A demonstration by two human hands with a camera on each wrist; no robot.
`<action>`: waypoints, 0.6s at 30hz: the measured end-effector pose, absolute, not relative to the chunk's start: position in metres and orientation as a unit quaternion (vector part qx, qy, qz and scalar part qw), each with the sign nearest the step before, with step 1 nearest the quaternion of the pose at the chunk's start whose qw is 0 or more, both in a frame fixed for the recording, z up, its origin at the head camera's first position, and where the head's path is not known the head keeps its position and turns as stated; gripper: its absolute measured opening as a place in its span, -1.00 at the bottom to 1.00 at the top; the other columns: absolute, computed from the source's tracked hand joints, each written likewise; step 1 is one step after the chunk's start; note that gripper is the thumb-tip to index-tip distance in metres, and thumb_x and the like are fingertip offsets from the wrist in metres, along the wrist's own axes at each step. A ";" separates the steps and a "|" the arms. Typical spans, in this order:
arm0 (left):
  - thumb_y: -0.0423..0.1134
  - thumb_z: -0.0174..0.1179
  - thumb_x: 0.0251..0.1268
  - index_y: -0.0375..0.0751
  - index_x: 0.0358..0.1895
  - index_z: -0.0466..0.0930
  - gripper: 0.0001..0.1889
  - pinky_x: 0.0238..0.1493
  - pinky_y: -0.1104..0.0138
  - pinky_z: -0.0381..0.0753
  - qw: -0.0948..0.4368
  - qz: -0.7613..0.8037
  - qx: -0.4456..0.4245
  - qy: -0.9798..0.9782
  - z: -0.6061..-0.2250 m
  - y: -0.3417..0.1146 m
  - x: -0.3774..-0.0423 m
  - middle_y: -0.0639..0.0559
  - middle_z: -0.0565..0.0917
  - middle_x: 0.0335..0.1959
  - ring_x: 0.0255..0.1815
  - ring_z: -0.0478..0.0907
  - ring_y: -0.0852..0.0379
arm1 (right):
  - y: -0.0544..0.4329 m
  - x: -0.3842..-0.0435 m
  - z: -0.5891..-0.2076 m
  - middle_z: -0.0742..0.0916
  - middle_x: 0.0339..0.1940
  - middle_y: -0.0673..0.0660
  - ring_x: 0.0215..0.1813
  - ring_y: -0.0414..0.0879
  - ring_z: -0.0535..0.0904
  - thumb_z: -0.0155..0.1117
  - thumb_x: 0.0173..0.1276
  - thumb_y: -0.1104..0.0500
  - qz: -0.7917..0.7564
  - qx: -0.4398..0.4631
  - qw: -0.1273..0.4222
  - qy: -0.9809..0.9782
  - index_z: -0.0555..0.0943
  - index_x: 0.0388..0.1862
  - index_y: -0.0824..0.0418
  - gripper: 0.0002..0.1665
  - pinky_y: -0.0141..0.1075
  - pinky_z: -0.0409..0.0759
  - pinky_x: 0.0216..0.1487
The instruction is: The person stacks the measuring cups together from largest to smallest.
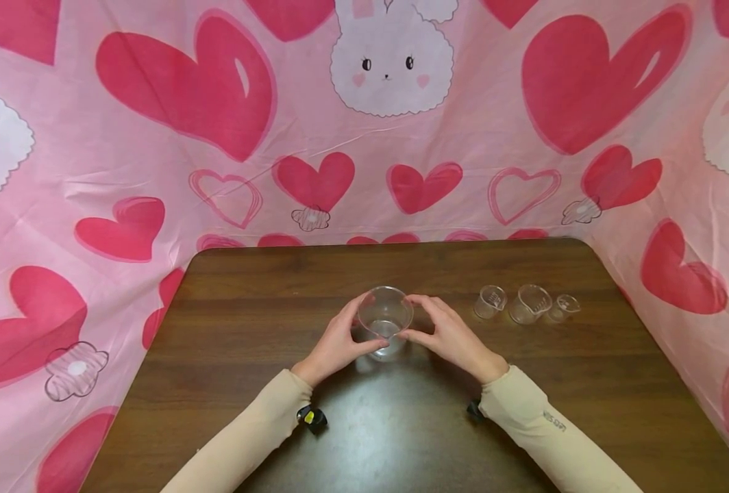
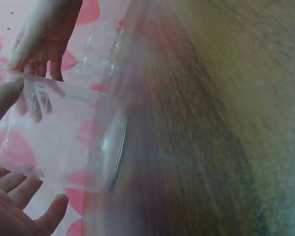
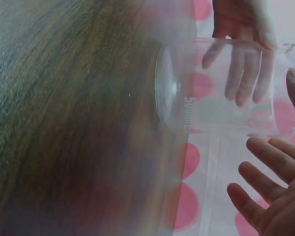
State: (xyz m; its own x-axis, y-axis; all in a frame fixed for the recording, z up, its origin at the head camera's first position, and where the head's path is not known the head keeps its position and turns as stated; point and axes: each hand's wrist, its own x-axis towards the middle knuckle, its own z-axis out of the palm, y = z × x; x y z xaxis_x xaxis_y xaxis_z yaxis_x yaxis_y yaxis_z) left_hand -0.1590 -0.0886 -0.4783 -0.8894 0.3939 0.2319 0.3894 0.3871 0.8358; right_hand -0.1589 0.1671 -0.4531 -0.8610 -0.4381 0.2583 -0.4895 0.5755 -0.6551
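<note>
A large clear glass beaker (image 1: 386, 311) stands upright near the middle of the table, between both hands. White lettering on its wall (image 3: 189, 113) reads 500 mL in the right wrist view. My left hand (image 1: 338, 340) holds the upper part from the left, thumb at the near side by the spout and fingers round the far side. From the right, my right hand (image 1: 452, 337) grips the same upper part, its thumb close to the left thumb. Through the glass, in the right wrist view, the left hand's fingers (image 3: 243, 73) show against the wall.
Three smaller clear beakers stand in a row to the right: a small one (image 1: 490, 303), a wider one (image 1: 529, 305) and the smallest (image 1: 564, 309). The dark wooden table (image 1: 247, 390) meets a pink heart-patterned cloth (image 1: 364, 137) behind and at both sides.
</note>
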 end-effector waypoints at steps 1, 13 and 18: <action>-0.19 0.61 0.12 -0.19 0.56 0.27 -0.05 0.24 -0.01 0.59 0.002 0.501 0.235 0.833 -0.478 -0.089 -0.159 -0.12 0.49 0.44 0.42 0.46 -0.07 | 0.167 -0.159 -0.453 0.67 0.25 0.17 0.30 0.15 0.57 0.62 0.24 0.01 0.377 0.262 0.035 -0.888 0.52 0.38 0.20 -0.21 0.14 0.55 0.30; -0.15 0.62 0.11 -0.21 0.55 0.28 -0.05 0.26 0.03 0.58 0.007 0.498 0.226 0.837 -0.476 -0.089 -0.158 -0.12 0.51 0.43 0.42 0.47 -0.03 | 0.179 -0.156 -0.439 0.67 0.28 0.16 0.31 0.12 0.55 0.63 0.23 -0.01 0.335 0.269 0.049 -0.901 0.53 0.39 0.21 -0.19 0.14 0.53 0.34; -0.16 0.62 0.11 -0.22 0.55 0.28 -0.05 0.26 0.04 0.59 0.006 0.500 0.225 0.836 -0.476 -0.089 -0.157 -0.12 0.52 0.42 0.41 0.48 -0.03 | 0.191 -0.155 -0.431 0.69 0.28 0.18 0.34 0.15 0.54 0.61 0.26 0.01 0.307 0.278 0.063 -0.908 0.57 0.36 0.22 -0.26 0.17 0.48 0.37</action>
